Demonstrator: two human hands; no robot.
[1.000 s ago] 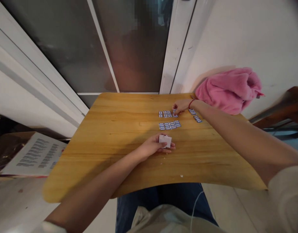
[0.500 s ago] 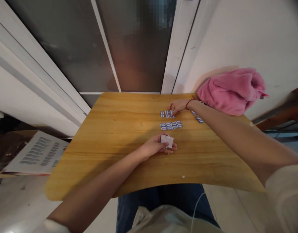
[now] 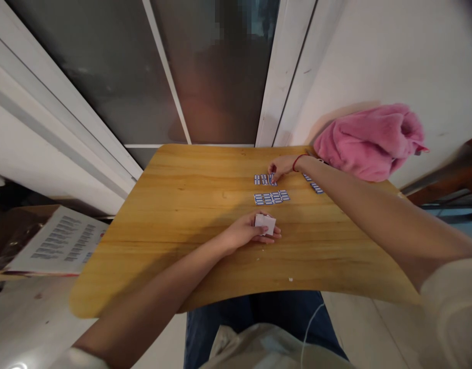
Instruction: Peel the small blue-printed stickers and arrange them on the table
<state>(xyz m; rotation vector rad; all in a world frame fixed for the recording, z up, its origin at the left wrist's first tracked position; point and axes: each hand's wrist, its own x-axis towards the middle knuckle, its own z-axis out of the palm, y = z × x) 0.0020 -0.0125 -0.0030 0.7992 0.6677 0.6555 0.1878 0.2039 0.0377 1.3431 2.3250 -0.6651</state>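
Note:
In the head view my left hand point(image 3: 251, 229) is closed round a small stack of white paper sheets point(image 3: 265, 224), thumb on top, just above the table. My right hand point(image 3: 282, 168) reaches to the far side, its fingers pinched down on a blue-bordered label sheet point(image 3: 272, 179) at the right end of the upper row. Part of that sheet hides under the fingertips. Left of it lie narrow label sheets point(image 3: 260, 179) of the same kind. A second group of blue-bordered label sheets point(image 3: 271, 198) lies between my hands. More blue-edged sheets point(image 3: 315, 186) show partly beneath my right forearm.
The wooden table point(image 3: 174, 205) has a curved front edge. A pink plush cloth point(image 3: 370, 141) sits at its back right corner against the wall. Sliding glass doors point(image 3: 220, 102) stand behind. An open cardboard box point(image 3: 59, 241) is on the left, and small white scraps point(image 3: 290, 279) lie near the front.
My right hand's fingers have drawn closer together over the right end of the upper row, and that sheet sits slightly differently. My left hand keeps its stack nearly still.

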